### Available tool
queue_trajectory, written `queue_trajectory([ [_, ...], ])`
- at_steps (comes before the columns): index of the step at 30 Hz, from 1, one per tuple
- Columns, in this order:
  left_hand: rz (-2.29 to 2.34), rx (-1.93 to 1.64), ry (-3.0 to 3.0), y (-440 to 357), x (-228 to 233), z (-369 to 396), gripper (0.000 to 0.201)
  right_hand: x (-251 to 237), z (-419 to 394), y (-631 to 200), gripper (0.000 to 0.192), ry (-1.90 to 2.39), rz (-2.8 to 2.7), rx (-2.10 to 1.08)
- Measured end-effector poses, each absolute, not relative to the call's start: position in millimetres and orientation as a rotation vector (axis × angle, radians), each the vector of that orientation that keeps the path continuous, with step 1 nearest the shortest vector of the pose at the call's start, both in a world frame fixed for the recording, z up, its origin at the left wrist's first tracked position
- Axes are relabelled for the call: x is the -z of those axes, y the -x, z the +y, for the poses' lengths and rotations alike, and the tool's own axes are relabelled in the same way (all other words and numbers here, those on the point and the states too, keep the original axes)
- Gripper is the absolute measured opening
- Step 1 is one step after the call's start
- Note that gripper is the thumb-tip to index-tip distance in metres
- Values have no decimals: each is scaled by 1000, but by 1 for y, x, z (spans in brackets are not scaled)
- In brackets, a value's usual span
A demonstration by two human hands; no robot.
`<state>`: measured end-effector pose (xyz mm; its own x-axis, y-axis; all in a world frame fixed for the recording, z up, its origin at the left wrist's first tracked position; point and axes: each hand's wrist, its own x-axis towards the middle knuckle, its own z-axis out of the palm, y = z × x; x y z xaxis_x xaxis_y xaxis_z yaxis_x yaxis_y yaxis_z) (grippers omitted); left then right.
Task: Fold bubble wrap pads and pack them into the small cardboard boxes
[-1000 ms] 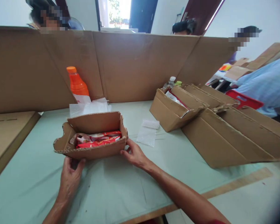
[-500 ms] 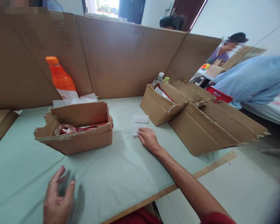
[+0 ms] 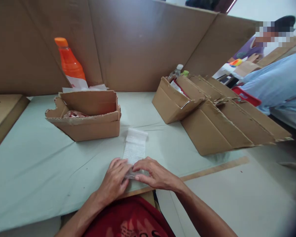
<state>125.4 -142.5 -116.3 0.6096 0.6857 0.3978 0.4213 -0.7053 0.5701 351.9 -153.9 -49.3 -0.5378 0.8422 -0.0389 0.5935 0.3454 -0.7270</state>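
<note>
A translucent whitish plastic strip [image 3: 135, 148] lies flat on the table in front of me, its far end folded or rolled up. My left hand [image 3: 116, 176] grips the left side of the strip's near end, with the thumb low and the fingers over it. On the other side, my right hand [image 3: 151, 173] has its curled fingers and thumb about the same clear, glossy end. Part of that end is hidden under the fingers. Both hands are close together near the table's front edge.
An open cardboard box [image 3: 98, 128] with packets inside stands at the left, an orange bottle [image 3: 72, 64] behind it. More cardboard boxes [image 3: 207, 130] stand at the right. A cardboard wall [image 3: 148, 49] closes the back. Another person [image 3: 251, 46] is beyond it.
My right hand has drawn the plastic strip toward me, and it now lies stretched out. My left hand has come from the left to its near end. The view has tilted down.
</note>
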Motion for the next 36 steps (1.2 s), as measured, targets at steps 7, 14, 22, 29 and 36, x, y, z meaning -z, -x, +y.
queue_trajectory([
  [7,877,-870,-2245,-125,121,-157,23,80,-75,-373,32,1323,-2016,-1122],
  [14,861,-952,-2183,-123,124,-161,23,77,-68,-414,39,1415,-1613,-638],
  [22,855,-947,-2129,-121,111,-162,15,84,-85,-382,28,1429,-1955,-934],
  [29,1118,-703,-2035,-122,97,-135,28,73,-124,-396,23,1515,-1761,-870],
  [36,1219,-617,-2223,-144,119,-99,57,90,-195,-362,28,1408,-1784,-449],
])
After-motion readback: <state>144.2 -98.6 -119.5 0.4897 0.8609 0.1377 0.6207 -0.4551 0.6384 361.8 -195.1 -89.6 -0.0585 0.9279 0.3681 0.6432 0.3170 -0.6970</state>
